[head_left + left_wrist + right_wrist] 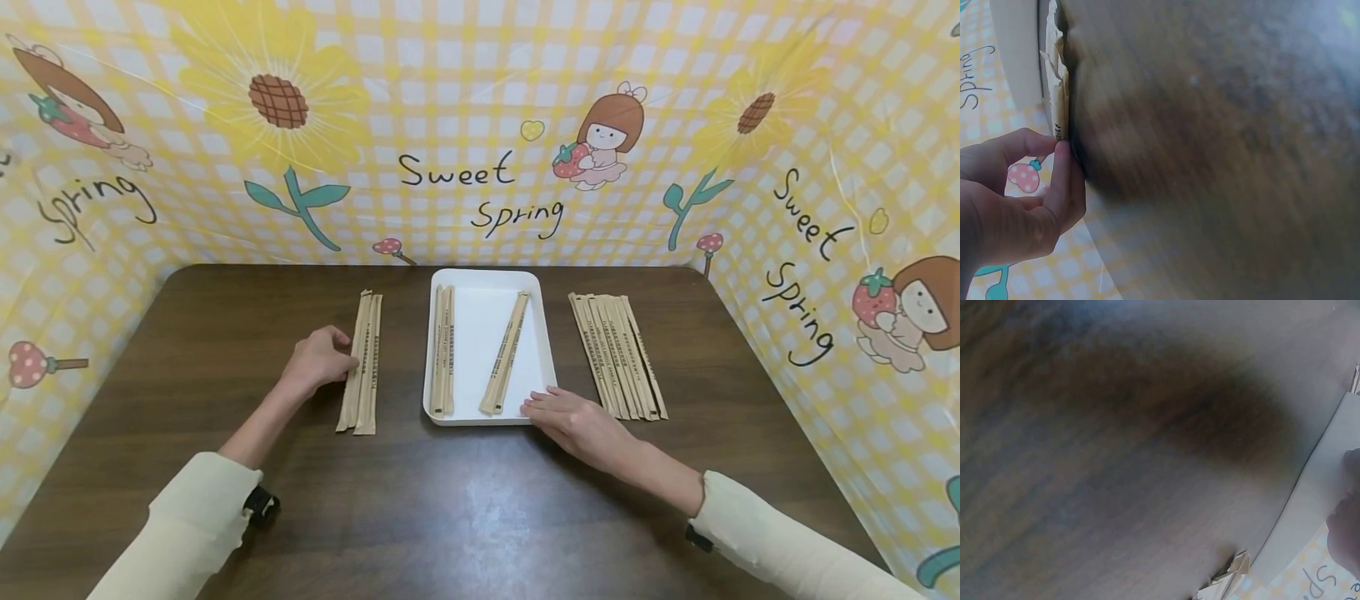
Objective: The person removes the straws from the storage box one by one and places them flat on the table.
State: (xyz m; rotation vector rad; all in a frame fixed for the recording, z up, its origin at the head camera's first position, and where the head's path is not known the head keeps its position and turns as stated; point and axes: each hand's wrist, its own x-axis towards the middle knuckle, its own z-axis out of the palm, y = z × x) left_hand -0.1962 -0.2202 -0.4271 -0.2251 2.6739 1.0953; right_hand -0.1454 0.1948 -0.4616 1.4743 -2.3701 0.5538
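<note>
Sleeves, head view: pale left sleeve [180, 521] and right sleeve [787, 533] at the near side, over the dark wood surface [465, 508]; a black device [262, 506] sits at the left cuff.
Left hand, head view: left hand [321, 358] at the left edge of the left bundle [367, 367], fingers bent, pinching a packet there.
Left bundle, head view: few printed paper packets side by side, lengthwise near to far, left of the tray [468, 350].
Tray, head view: white, shallow, mid-surface. Upright pair [445, 350] of packets along its left wall; slanted packets [507, 350] toward the right, far end leaning right.
Right hand, head view: right hand [581, 421] on the tray's near right corner, fingers extended, holding no packet.
Right row, head view: right row [621, 358] of several packets, side by side, right of the tray and beyond the right hand.
Cloth, head view: yellow check cloth [465, 92] with "Sweet Spring" lettering, far side and both flanks.
Pinch, left wrist view: thumb and forefinger tips together on a packet's edge; surface blurred.
Tray wall, right wrist view: right hand cropped, beside the pale wall; packet ends low in view.
</note>
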